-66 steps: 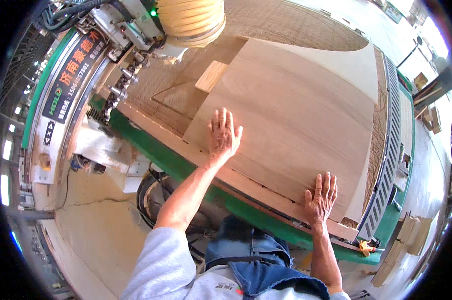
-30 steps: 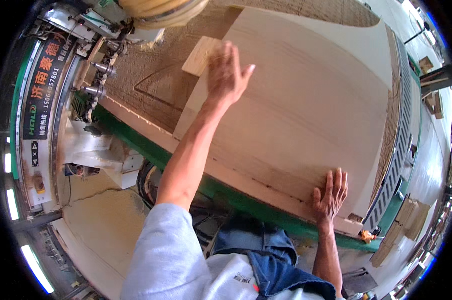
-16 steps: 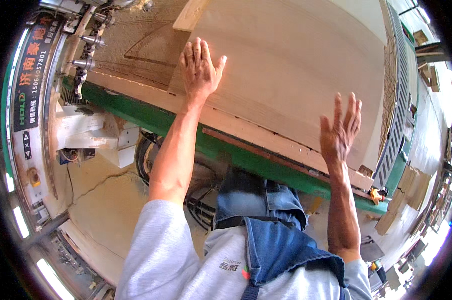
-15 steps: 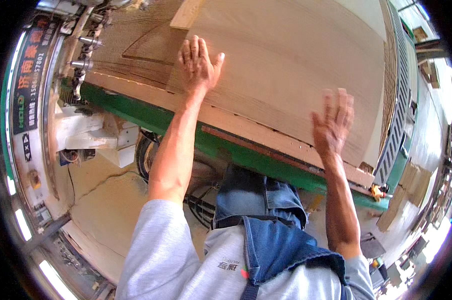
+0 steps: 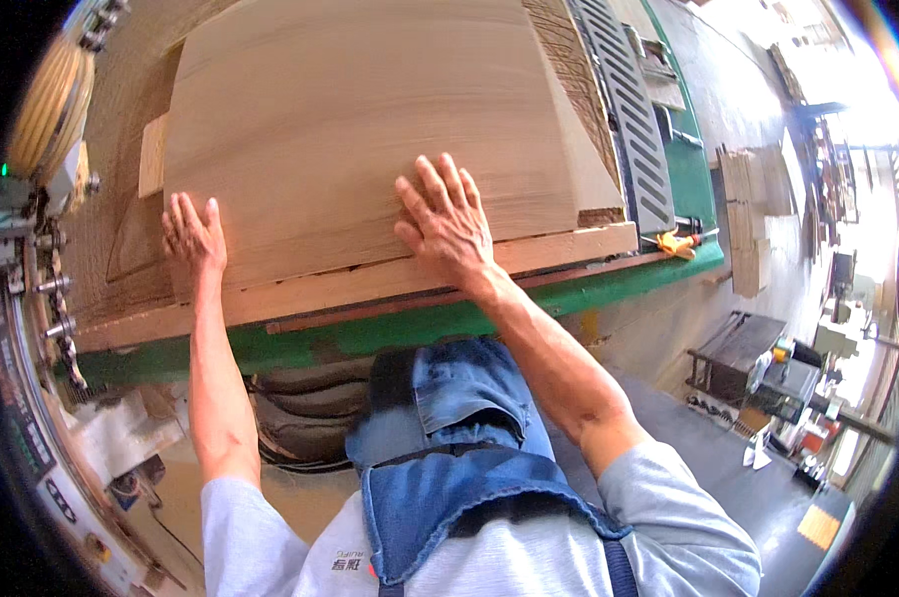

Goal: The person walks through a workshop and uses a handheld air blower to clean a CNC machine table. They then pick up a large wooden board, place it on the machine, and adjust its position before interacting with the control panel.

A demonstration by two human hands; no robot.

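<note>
Pale wood grain runs across the big sheet of board (image 5: pixel 370 129), which lies flat on the machine bench (image 5: pixel 449 323), its near edge resting a little back from the green front rail. Both hands are spread wide and pressed palm-down on it, holding nothing: the left hand (image 5: pixel 193 236) sits at the near left corner of the sheet, fingers pointing away, and the right hand (image 5: pixel 448 221) lies flat near the middle of the near edge, just above the bare wooden strip (image 5: pixel 559 247) beneath.

Positioning a sheet this size probably goes best with pressure kept even through both palms, so one corner does not swing ahead of the other. Fingers look safest kept on top of the face rather than curled over the edge, where they could be pinched against the strip. The coiled hose (image 5: pixel 50 104) and the row of metal fittings (image 5: pixel 52 298) at the far left stand close to the left corner, so that side likely needs watching. A yellow-handled tool (image 5: pixel 676 242) lies on the rail to the right, apart from the sheet.
</note>
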